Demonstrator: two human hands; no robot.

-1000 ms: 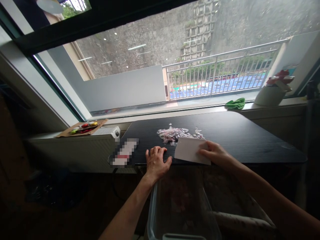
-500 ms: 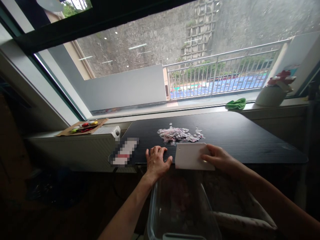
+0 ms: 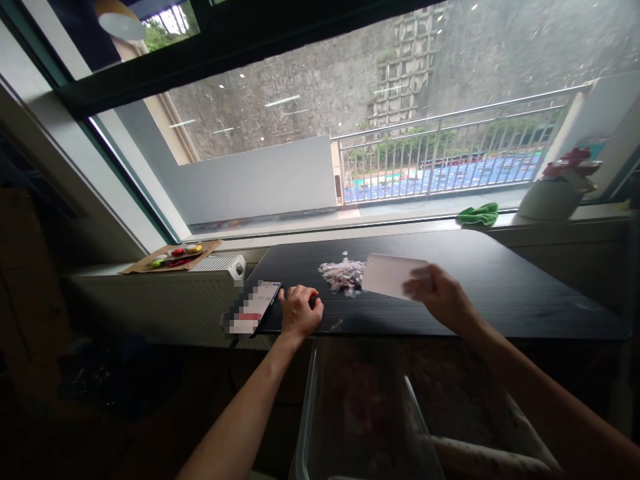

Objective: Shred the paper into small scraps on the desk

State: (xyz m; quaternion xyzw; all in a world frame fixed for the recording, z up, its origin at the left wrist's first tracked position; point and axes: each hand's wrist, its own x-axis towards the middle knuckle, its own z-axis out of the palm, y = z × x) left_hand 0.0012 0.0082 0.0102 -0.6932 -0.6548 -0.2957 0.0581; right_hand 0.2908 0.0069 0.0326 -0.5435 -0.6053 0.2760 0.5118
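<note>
My right hand grips a flat white rectangular card by its right end. The card, which has a small hole near one corner, stands against the right side of a pile of torn paper scraps on the dark table. My left hand rests at the table's front edge, left of the pile, with bent fingers, the thumb apart and nothing in it. Below the edge, between my arms, is a clear plastic bin; pale scraps show dimly inside.
A phone, partly pixelated, lies at the table's left end by my left hand. Beyond it are a radiator and a cardboard piece with small coloured things. A green cloth and a white container stand along the window sill.
My right hand has lifted the card from the front edge and moved it farther in, up against the scraps, whose right-hand part is now hidden or pushed together. My left hand has shifted left.
</note>
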